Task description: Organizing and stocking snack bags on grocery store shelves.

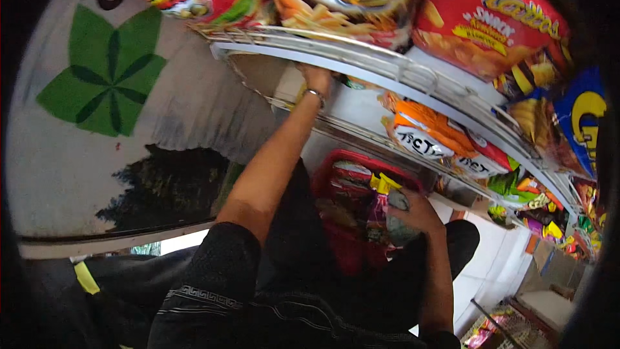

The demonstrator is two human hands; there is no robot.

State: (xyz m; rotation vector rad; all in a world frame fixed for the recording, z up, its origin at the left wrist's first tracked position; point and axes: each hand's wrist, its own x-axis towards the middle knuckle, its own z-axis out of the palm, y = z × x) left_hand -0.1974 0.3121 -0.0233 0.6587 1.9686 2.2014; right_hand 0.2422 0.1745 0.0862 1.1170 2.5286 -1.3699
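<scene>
While a green leaf decal (111, 71) marks the panel at far left, the left hand (316, 79) is at the lower shelf's (355, 106) left end; fingers hidden, grip I cannot tell. Below: red basket (352, 154), yellow-and-purple packet (380, 197) inside, right of middle. Right hand (418, 212): fingers bent at a greyish item (398, 200), near the basket's right edge; gripping or not, I cannot tell. Further right, lower shelf: orange-and-white packet (420, 130).
</scene>
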